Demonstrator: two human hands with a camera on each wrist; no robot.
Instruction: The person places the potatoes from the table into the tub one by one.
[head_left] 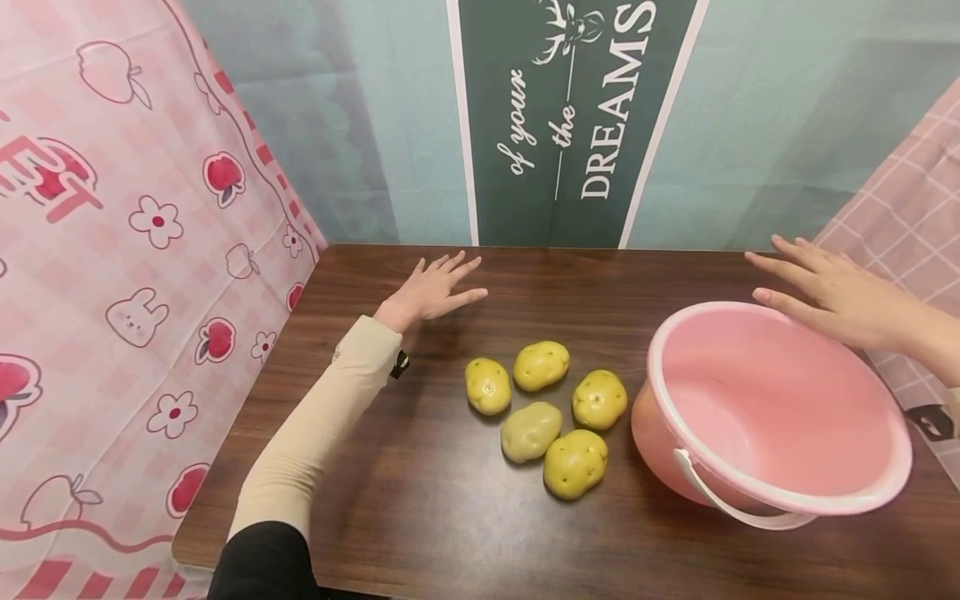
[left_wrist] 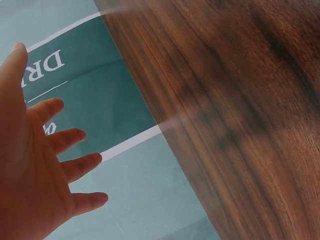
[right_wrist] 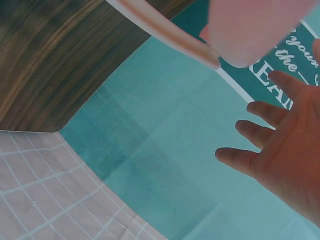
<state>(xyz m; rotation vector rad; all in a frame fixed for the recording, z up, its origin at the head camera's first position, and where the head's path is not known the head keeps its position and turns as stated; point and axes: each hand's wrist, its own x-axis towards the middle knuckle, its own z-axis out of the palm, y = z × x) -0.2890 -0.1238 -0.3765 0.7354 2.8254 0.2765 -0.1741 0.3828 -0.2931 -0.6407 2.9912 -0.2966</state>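
Note:
My left hand (head_left: 431,293) hovers over the far left part of the table, palm down, fingers spread, holding nothing. Several yellow potatoes lie in a loose group to its right and nearer to me: one potato (head_left: 488,387) at the left, another (head_left: 542,366) at the back, one (head_left: 600,399) at the right, a paler one (head_left: 531,432) in the middle and one (head_left: 575,464) in front. My right hand (head_left: 836,293), fingers extended, is at the far rim of a pink bucket (head_left: 720,400) and overlaps it in the head view. Inside the bucket only its pink bottom and wall show.
The dark wooden table (head_left: 420,517) ends at a teal curtain (head_left: 390,125) with a green lettered panel (head_left: 555,225). A pink printed cloth (head_left: 150,275) hangs at the left, a pink checked cloth (head_left: 922,192) at the right. The bucket's white handle (head_left: 738,511) hangs down in front.

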